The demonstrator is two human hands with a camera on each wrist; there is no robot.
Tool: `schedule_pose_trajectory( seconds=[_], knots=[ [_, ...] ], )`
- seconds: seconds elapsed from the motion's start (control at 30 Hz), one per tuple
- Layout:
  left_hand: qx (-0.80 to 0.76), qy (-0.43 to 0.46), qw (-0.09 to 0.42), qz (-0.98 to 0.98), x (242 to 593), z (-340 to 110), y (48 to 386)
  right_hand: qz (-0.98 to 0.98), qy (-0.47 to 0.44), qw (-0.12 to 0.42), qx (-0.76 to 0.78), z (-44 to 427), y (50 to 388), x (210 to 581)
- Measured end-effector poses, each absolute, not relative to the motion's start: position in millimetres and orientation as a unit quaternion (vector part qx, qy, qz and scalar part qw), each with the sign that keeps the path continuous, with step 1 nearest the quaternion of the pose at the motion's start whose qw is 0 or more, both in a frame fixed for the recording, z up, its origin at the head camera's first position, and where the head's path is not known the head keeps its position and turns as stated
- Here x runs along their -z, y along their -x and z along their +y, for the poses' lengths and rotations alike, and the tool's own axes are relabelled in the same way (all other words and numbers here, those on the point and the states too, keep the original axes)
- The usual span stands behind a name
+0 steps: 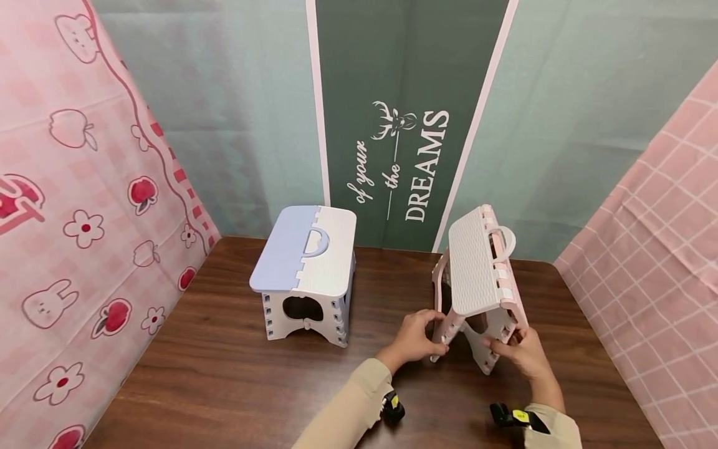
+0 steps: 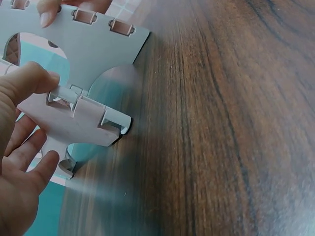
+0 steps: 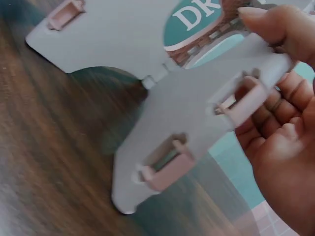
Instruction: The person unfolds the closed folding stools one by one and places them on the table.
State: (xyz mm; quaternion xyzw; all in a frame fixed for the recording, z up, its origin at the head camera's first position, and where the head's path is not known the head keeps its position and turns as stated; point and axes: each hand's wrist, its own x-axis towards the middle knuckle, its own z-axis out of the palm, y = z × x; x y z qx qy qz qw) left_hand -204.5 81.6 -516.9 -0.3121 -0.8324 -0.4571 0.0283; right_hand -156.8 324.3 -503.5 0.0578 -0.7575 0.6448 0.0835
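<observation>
A pink and white folding stool (image 1: 473,268) stands partly folded at the right of the table, its top halves tilted like a roof and its white handle (image 1: 507,243) sticking up. My left hand (image 1: 415,338) pinches the near left leg between thumb and fingers; in the left wrist view the thumb lies at the hinge edge of the pink leg panel (image 2: 74,115). My right hand (image 1: 524,355) grips the near right leg edge. In the right wrist view the white end panel (image 3: 167,113) is bent at its middle hinge, with the right thumb on its face.
A blue and white folding stool (image 1: 305,249) stands unfolded to the left, near the back. Brown wooden table (image 1: 224,374) lies beneath both. A green cloth (image 1: 241,125) hangs behind, with pink patterned cloths at left (image 1: 73,249) and right (image 1: 662,262).
</observation>
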Motion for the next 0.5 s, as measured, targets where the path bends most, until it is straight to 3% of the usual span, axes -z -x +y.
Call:
schedule_pose_trajectory(
  seconds=[0.2, 0.5],
  knots=[
    [0.461, 0.315, 0.025, -0.83, 517.2, 79.9, 206.5, -0.781, -0.102, 0.042, -0.615, 335.2, 157.0, 496.9],
    [0.471, 0.309, 0.0, -0.827, 515.6, 76.7, 207.7, -0.768, -0.147, 0.036, -0.622, 342.7, 157.3, 497.7]
  ],
)
